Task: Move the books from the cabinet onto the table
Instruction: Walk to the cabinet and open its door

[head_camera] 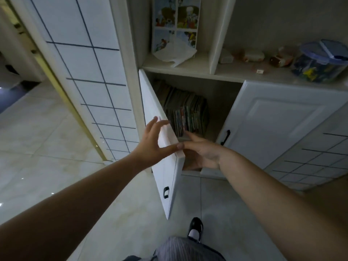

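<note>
A row of upright books (186, 113) stands inside the low white cabinet (216, 91), spines toward me. The left cabinet door (160, 110) is swung open. My left hand (152, 146) rests on that door's top edge, fingers spread, thumb along the edge. My right hand (199, 151) reaches into the opening just below the books, fingers extended and holding nothing; its fingertips are near the lowest spines. The right cabinet door (273, 121) stands partly open.
On the shelf above lie an illustrated picture book (176, 23), white paper (175, 55), small objects and a lidded plastic container (322, 61). A tiled wall panel (84, 59) is to the left. Glossy floor tiles (47, 140) spread left; my shoe (195, 226) is below.
</note>
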The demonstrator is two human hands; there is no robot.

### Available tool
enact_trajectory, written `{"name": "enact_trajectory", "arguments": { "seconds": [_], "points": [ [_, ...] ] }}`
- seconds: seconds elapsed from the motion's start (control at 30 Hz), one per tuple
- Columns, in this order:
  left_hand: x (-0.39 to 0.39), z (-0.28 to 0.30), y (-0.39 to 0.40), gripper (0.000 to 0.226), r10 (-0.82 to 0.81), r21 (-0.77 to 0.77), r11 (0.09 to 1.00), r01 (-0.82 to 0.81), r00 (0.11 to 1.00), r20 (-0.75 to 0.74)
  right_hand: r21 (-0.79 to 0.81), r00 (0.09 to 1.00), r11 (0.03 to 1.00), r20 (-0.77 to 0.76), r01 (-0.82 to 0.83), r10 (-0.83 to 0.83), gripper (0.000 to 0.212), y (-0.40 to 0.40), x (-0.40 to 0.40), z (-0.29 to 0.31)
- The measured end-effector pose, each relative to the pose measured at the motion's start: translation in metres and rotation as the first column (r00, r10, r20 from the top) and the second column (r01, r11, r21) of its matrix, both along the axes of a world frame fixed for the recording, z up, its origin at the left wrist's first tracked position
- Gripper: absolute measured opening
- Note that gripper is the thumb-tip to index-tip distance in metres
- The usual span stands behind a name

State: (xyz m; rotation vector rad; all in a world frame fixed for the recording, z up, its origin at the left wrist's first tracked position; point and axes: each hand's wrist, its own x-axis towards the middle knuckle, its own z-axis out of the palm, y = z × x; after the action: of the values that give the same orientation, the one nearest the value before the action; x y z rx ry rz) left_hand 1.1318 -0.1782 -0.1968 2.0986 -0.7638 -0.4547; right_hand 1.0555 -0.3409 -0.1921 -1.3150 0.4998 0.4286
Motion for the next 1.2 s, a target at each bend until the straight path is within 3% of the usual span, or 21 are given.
{"name": "enact_trajectory", "arguments": {
  "seconds": [0.07, 0.2, 0.27, 0.33, 0.37, 0.5, 0.6, 0.8, 0.93, 1.2],
  "points": [
    [0.0, 0.004, 0.025, 0.102, 0.085, -0.028, 0.995, -0.094, 0.967, -0.24, 0.036, 1.0, 0.999, -0.004, -0.005, 0.005, 0.09, 0.023, 0.008, -0.003],
    [0.006, 0.004, 0.079, 0.093, 0.094, -0.01, 0.992, -0.125, 0.791, -0.604, 0.075, 0.998, 0.995, 0.024, -0.064, 0.063, 0.032, 0.073, 0.025, -0.007],
    [0.011, 0.004, 0.107, 0.076, 0.073, -0.023, 0.993, -0.116, 0.751, -0.656, 0.113, 0.998, 0.991, 0.021, -0.069, 0.067, 0.056, 0.101, 0.041, -0.016],
    [0.016, 0.005, 0.129, 0.059, 0.073, -0.045, 0.989, -0.141, 0.731, -0.679, 0.105, 0.999, 0.994, 0.013, -0.038, 0.037, 0.094, 0.127, 0.056, -0.02],
    [0.018, 0.005, 0.139, 0.052, 0.09, -0.057, 0.983, -0.176, 0.726, -0.682, 0.105, 1.0, 0.994, 0.012, -0.011, 0.01, 0.101, 0.138, 0.063, -0.02],
    [0.027, 0.006, 0.172, 0.043, 0.197, -0.083, 0.935, -0.345, 0.698, -0.689, 0.09, 0.993, 0.989, -0.001, 0.117, -0.118, 0.086, 0.171, 0.089, -0.016],
    [0.037, 0.005, 0.189, 0.032, 0.282, -0.066, 0.895, -0.442, 0.674, -0.682, 0.034, 0.995, 0.995, -0.015, 0.095, -0.094, 0.082, 0.19, 0.107, -0.01],
    [0.051, 0.009, 0.208, 0.051, 0.372, -0.062, 0.839, -0.541, 0.652, -0.661, 0.024, 0.998, 0.998, -0.034, 0.061, -0.06, 0.064, 0.215, 0.125, -0.007],
    [0.056, 0.008, 0.212, 0.062, 0.383, -0.057, 0.836, -0.546, 0.655, -0.651, 0.119, 0.999, 0.993, -0.05, 0.021, -0.015, 0.048, 0.216, 0.133, -0.01],
    [0.057, 0.011, 0.213, 0.083, 0.361, -0.028, 0.87, -0.493, 0.673, -0.645, 0.002, 0.999, 1.0, -0.031, -0.019, 0.019, 0.061, 0.211, 0.139, -0.007]
  ]
}}
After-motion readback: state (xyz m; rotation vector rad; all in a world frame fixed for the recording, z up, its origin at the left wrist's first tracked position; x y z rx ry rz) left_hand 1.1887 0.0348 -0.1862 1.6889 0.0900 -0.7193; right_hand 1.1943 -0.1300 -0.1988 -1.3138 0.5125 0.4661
